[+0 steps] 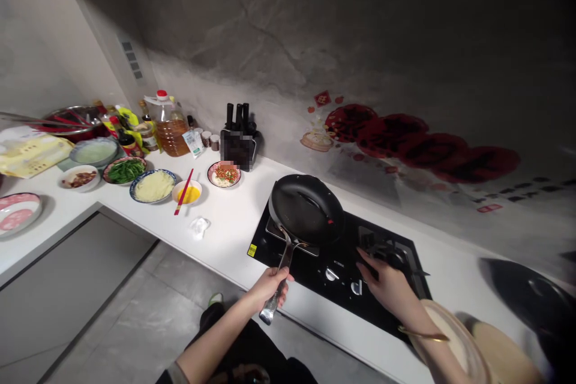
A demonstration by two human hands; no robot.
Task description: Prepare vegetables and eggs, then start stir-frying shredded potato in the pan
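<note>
A: Nearest, what's held?
B: Left hand (269, 285) clenches the pan handle (279, 273); right hand (386, 281), loose, touches the hob (315, 264) at three o'clock.
A: And the frying pan (306, 207)?
B: Twelve o'clock, on the burner, empty. Beaten egg (188, 193) waits untouched at ten.

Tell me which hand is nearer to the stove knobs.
Right. The right hand rests on the black cooktop just right of the knobs; the left hand grips the pan handle farther left of them.

I'm seeing the pan (306, 207) sitting on the hob (339, 264), its handle (279, 276) pointing toward me, bowls (153, 186) lying left, knife block (238, 147) standing behind.
</note>
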